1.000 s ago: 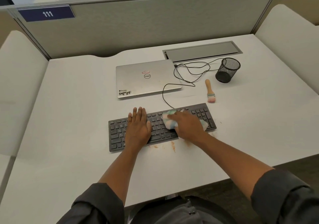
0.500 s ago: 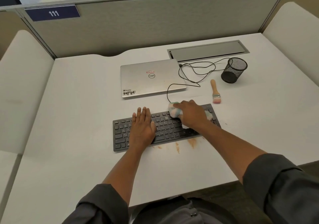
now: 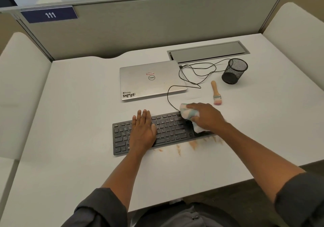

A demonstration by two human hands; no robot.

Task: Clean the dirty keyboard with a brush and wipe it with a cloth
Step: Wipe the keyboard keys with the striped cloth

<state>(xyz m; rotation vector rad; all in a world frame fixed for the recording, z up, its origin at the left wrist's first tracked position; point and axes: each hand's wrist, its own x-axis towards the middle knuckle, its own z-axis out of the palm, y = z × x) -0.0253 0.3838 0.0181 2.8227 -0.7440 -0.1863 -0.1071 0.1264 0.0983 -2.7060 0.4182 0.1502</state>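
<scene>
Wiping step: right hand (image 3: 206, 117) gripping cloth (image 3: 188, 113) on keyboard (image 3: 168, 127) right end, left hand (image 3: 142, 130) flat, fingers straight, steadying keys, brush (image 3: 216, 93) idle at 1 o'clock; next probably wiping across remaining keys.

Partition signs (image 3: 50, 14) 111 and 112, laptop (image 3: 150, 81) Dell logo, WMN sticker (image 3: 129, 95)

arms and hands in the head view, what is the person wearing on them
Both forearms are bare. Dark grey sleeves are pushed up and bunched near the elbows, the left sleeve and the right sleeve. The left hand and the right hand show no gloves, rings or watch.
</scene>
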